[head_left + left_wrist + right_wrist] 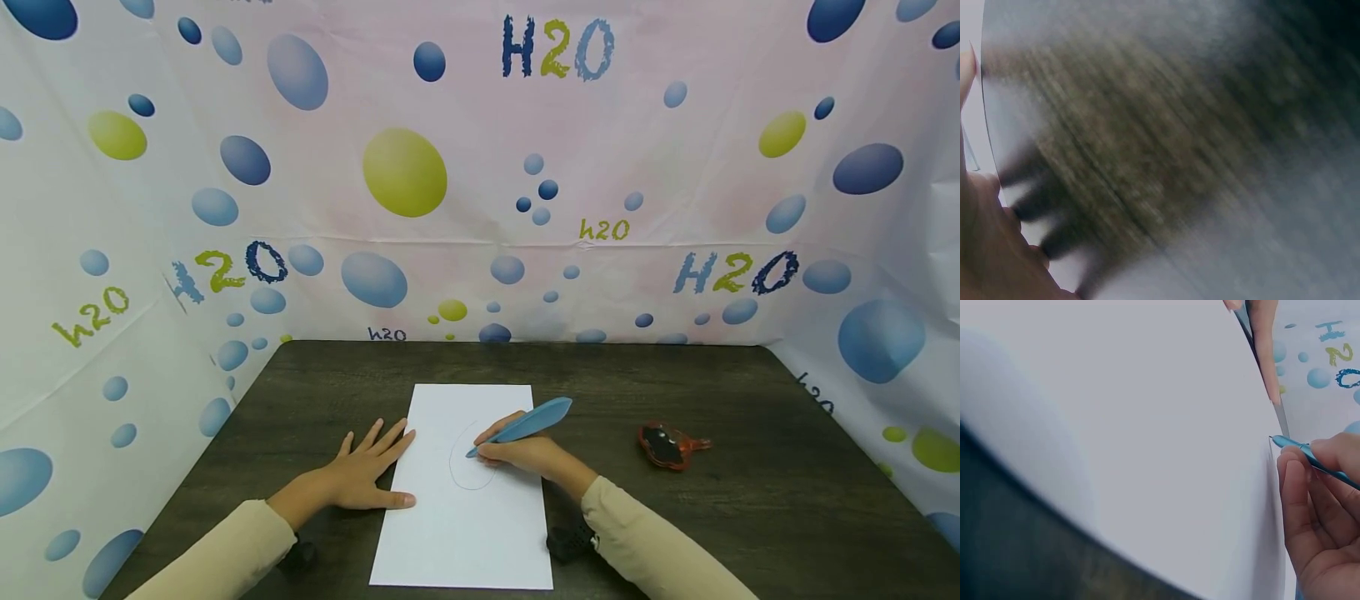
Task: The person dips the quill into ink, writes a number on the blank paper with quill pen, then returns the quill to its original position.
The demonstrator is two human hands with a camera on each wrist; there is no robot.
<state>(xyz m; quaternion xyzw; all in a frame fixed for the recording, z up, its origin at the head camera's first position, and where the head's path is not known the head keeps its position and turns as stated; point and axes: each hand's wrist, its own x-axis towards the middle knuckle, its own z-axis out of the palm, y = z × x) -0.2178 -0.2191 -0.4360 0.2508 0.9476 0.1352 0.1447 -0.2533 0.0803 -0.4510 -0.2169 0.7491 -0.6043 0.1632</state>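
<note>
A pale backdrop [480, 108], printed with blue and green dots and "H2O" lettering, stands beyond both hands and to either side of them. Below the hands spreads a dark wood-grained table [750, 517], and on it lies 1 white sheet of paper [457, 550], between the hands and partly under them. Cream sleeves [660, 542] cover both forearms. The left hand [360, 479] rests palm down with its fingers spread wide, its thumb and nearest fingertip reaching over the sheet's edge. The right hand [525, 450] is above the sheet, its fingers drawn in narrow to pinch 1 blue feather-shaped pen [532, 419]. The pen's shaft leans back over the right hand, with its tip pointing down at the sheet. Well to the right of the right hand, a small orange-and-black object [663, 446] lies on the table. Beside the pen tip, a thin oval outline [471, 489] shows, partly hidden by the right hand
</note>
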